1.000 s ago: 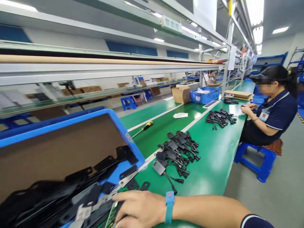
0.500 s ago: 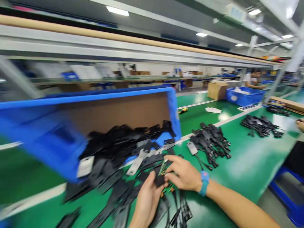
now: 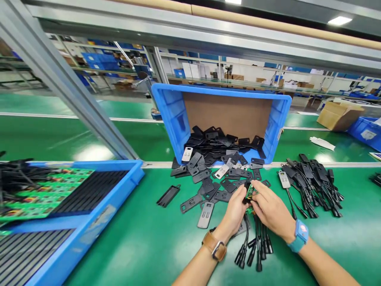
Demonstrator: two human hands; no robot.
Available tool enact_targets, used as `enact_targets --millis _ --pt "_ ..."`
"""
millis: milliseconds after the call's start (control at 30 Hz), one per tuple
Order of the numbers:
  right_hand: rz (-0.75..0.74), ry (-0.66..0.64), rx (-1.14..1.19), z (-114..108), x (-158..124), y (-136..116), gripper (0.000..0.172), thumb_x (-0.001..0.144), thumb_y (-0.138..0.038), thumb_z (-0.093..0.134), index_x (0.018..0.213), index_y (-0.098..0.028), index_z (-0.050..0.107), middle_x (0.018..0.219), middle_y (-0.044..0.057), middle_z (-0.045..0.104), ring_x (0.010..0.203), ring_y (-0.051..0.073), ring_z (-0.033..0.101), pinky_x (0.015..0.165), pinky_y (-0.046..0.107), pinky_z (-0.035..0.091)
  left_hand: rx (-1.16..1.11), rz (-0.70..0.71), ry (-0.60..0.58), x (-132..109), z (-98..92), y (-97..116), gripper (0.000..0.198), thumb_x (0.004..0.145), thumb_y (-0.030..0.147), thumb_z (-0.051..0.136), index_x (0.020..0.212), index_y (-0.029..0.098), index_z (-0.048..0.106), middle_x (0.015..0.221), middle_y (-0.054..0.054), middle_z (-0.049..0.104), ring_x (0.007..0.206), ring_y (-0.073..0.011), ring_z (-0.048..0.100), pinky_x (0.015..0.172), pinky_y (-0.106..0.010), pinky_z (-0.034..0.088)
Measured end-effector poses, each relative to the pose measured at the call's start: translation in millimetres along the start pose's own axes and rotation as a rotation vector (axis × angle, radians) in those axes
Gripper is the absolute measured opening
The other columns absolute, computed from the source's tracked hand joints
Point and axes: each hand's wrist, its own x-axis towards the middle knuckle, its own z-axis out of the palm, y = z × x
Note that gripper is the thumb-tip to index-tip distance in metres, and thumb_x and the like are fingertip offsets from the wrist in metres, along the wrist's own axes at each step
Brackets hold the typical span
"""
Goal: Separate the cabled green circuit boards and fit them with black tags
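Head view: the left hand [image 3: 235, 208] and the right hand [image 3: 269, 206] meet over the green table [image 3: 143, 238], both pinched narrow on one small green circuit board [image 3: 250, 192] with a black plastic piece against it — the board sits between the fingertips, just above the table. Under the hands, toward 6 o'clock, a bundle of black cables [image 3: 256, 246] hangs out with its plugs on the table. At 12 o'clock a blue bin [image 3: 175, 115] lies tipped on its side, black plastic covers [image 3: 208, 178] spilling from it toward the hands. At 3 o'clock lies a pile of cabled parts [image 3: 312, 182]; at 9 o'clock a blue tray [image 3: 98, 214] holds more green boards.
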Motion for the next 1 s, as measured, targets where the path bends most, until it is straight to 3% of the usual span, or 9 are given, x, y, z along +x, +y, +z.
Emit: enact_targets --millis 267,600,733,833,1000 --pt "-0.017 -0.069 -0.014 -1 0 -1 0.017 0.095 -0.008 0.045 0.101 -0.013 0.061 0.147 0.021 0.047 0.141 0.031 0.042 0.113 0.053 0.045 0.036 -0.018 0.036 1 -4.1 -7 0.040 0.082 0.041 0.070 0.119 0.025 0.069 0.144 -0.009 0.055 0.133 -0.0289 0.048 0.107 -0.044 0.040" --pt "-0.002 -0.066 -0.076 0 1 -9 0.025 0.092 -0.006 0.046 0.110 -0.010 0.063 0.147 0.022 0.048 0.140 0.032 0.043 0.110 0.051 0.048 0.071 -0.032 0.092 2 -11.1 -13 0.045 0.079 0.042 0.074 0.119 0.024 0.068 0.146 -0.011 0.053 0.139 -0.0308 0.042 0.111 -0.044 0.038" --pt "-0.009 -0.054 -0.087 5 3 -9 0.032 0.091 -0.006 0.047 0.120 -0.007 0.062 0.145 0.023 0.050 0.139 0.031 0.044 0.111 0.050 0.047 0.264 0.055 0.069 6 -7.1 -8 0.051 0.075 0.040 0.077 0.121 0.020 0.066 0.139 -0.013 0.059 0.137 -0.0312 0.045 0.114 -0.044 0.035" --pt "-0.006 -0.045 -0.123 4 8 -10 0.032 0.092 -0.010 0.048 0.121 -0.005 0.061 0.144 0.022 0.052 0.138 0.029 0.044 0.113 0.046 0.044 0.489 0.121 0.118 8 -6.3 -4 0.054 0.073 0.044 0.074 0.120 0.019 0.064 0.141 -0.013 0.058 0.137 -0.0311 0.045 0.117 -0.044 0.030" --pt "-0.141 -0.113 -0.314 -11 25 -6 0.029 0.099 -0.025 0.044 0.103 -0.007 0.065 0.135 0.019 0.058 0.127 0.027 0.053 0.109 0.038 0.046 0.723 0.130 0.162 33 -32.6 -1 0.054 0.065 0.056 0.068 0.109 0.025 0.065 0.125 -0.006 0.069 0.130 -0.0351 0.052 0.113 -0.048 0.038"
